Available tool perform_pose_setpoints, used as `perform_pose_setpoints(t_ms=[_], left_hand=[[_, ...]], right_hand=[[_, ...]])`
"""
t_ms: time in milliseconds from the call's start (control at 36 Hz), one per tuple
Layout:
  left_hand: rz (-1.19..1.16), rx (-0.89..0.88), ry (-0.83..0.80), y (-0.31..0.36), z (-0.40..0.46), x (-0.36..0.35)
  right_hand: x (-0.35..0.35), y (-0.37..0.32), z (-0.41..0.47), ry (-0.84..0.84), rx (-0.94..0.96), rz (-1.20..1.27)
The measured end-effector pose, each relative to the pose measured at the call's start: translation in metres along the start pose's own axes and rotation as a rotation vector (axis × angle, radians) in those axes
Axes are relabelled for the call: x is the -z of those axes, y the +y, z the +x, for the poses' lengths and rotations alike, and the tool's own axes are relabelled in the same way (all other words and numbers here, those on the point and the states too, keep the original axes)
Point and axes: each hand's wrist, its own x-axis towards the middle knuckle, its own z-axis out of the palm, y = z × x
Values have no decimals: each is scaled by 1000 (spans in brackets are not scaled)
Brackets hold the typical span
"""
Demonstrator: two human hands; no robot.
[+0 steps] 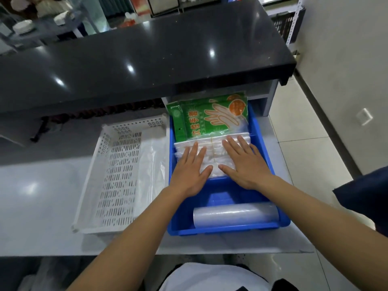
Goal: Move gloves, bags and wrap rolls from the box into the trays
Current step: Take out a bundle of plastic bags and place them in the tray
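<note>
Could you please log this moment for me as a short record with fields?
left hand: flat on clear bag stack
right hand: flat on same stack
blue tray: holds green glove packs, bag stack, wrap roll
white tray: left of blue tray, clear plastic inside

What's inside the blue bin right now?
Blue bin holds green glove packs at the far end, a clear bag stack under both flat hands, and a wrap roll nearest. Anything beneath them is hidden.

Your bin [260, 131] is blue; glove packs [212, 116] green with orange hand print; tray [117, 175], at 9 o'clock, white, slotted.
</note>
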Motion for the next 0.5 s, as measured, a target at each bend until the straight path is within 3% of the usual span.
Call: perform_pose_setpoints(t_ms=[250,361,500], left_hand=[[56,6,-4,0,-1,-1],[-120,16,-14,5,-14,14],[-217,-51,83,-1,-57,36]], right_hand=[[0,-3,-1,16,-26,-26],[11,-11,-6,-7,-52,-2],[31,-43,-30,78,-102,87]])
